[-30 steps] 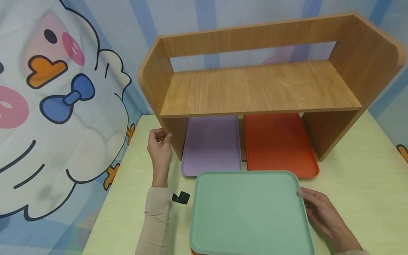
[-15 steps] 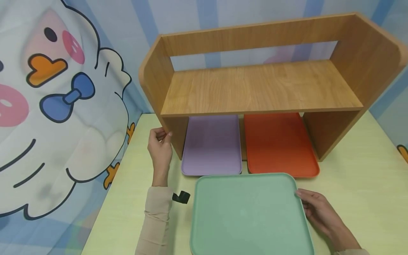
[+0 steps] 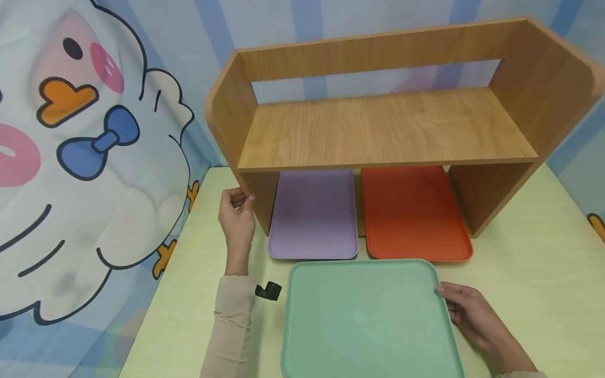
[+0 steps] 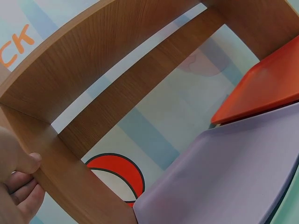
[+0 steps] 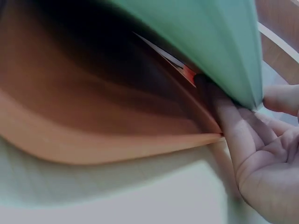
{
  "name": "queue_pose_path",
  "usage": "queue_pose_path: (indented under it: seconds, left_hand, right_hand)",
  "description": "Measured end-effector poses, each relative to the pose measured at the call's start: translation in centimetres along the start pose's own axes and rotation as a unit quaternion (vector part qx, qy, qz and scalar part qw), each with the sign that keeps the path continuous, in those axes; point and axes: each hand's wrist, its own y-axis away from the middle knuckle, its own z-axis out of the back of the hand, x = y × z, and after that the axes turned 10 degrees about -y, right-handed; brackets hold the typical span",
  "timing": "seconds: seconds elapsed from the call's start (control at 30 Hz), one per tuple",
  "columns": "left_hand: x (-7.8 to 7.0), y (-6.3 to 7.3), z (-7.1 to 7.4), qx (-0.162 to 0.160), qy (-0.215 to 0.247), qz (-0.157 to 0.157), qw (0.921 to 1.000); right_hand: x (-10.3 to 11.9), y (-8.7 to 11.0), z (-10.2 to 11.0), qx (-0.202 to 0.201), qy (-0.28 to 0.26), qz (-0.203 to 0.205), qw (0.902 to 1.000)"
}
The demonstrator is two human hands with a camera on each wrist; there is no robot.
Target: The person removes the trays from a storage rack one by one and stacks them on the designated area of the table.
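Note:
My left hand (image 3: 238,220) pinches the front edge of the left side panel of a wooden desktop shelf (image 3: 387,128); thumb and curled fingers meet the panel in the left wrist view. With thumb on top and fingers underneath, my right hand (image 3: 475,317) holds the right edge of a mint green tray (image 3: 364,320). Beneath that tray, an orange tray (image 5: 93,144) lies on the table in the right wrist view, hidden from above. Side by side under the shelf board, a purple tray (image 3: 314,220) and a red-orange tray (image 3: 416,220) stick out slightly at the front.
The pale yellow table (image 3: 534,262) extends on both sides of the shelf. Behind it hangs a blue striped cloth (image 3: 264,23), with a large cartoon duck (image 3: 127,220) on the left. A black strap end (image 3: 268,291) juts out from the left sleeve.
The green tray's far edge has moved slightly toward me, and the orange edge below it is now covered. My right hand has shifted slightly left with it; the left hand stays put.

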Motion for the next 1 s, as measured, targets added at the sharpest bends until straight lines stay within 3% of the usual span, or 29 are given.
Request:
queue_pose_path:
  seconds: [0.17, 0.37, 0.53, 0.67, 0.83, 1.0]
  left_hand:
    - [0.0, 0.0, 0.0, 0.002, -0.002, 0.009, 1.0]
    - [0.1, 0.0, -0.1, 0.002, -0.003, 0.006, 1.0]
    - [0.1, 0.0, -0.1, 0.0, 0.0, 0.0, 1.0]
    - [0.2, 0.0, -0.1, 0.001, -0.001, 0.002, 1.0]
    - [0.3, -0.1, -0.1, 0.0, -0.001, -0.001, 1.0]
    - [0.3, -0.1, -0.1, 0.0, 0.002, -0.002, 1.0]
  right_hand:
    - [0.3, 0.1, 0.1, -0.035, 0.036, -0.028, 0.9984]
    - [0.3, 0.4, 0.1, -0.043, 0.063, -0.032, 0.9966]
    - [0.3, 0.5, -0.1, -0.074, 0.086, -0.047, 0.9924]
    - [0.3, 0.5, -0.3, -0.108, 0.135, -0.064, 0.9828]
    - [0.6, 0.5, -0.5, -0.136, 0.22, -0.055, 0.9644]
    - [1.1, 0.4, -0.9, -0.153, 0.259, -0.063, 0.9516]
